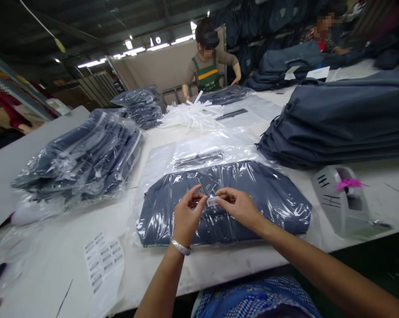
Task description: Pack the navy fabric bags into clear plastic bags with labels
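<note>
A dark blue bag in clear plastic wrapping [265, 198] lies flat on the table right in front of me. Over its middle, my right hand [235, 204] pinches a small white barcode sticker [212, 201] between thumb and fingers. My left hand [189, 212] is at the sticker's other end, thumb and forefinger curled close to its edge. Whether the left fingertips grip the sticker is hard to make out. A sheet of barcode stickers [103, 260] lies on the table, left of my left forearm.
Wrapped bags [87, 154] are piled at left, unwrapped dark blue bags [345, 119] at right. A grey tape dispenser [341, 198] stands near the right front. White strips [193, 115] are heaped farther back. A co-worker [209, 66] stands across the table [159, 274].
</note>
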A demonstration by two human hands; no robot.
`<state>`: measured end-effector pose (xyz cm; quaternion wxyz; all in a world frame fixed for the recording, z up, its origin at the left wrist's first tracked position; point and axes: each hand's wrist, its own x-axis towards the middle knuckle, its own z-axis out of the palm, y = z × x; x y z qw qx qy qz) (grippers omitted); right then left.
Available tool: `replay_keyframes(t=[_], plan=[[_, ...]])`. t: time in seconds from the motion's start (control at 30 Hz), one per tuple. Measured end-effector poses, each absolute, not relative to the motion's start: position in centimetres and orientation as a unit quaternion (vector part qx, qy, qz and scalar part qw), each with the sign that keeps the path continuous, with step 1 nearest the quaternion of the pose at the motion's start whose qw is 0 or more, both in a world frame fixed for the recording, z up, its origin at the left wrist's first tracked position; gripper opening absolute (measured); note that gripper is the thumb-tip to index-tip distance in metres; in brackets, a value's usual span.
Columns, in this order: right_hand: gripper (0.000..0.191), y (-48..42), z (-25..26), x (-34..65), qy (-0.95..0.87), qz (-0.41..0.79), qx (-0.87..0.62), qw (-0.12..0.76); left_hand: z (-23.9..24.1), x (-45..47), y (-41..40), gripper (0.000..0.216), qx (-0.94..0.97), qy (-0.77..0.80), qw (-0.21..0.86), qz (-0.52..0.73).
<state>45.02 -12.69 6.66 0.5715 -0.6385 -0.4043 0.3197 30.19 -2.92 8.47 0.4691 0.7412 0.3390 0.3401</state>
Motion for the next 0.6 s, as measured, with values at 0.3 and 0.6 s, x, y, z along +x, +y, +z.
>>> replay_keyframes(t=[0.3,0.6], plan=[[0.017,-8.1,5.7,49.0,-0.404,0.348,-0.634,0.559,7.3,33.0,1.4,0.054,0.724,0.342,0.523,0.292],[0.015,-6.8,4.2,50.0,-0.391,0.351,-0.662,0.535,6.9,33.6,3.2,0.052,0.751,0.351,0.494,0.264]])
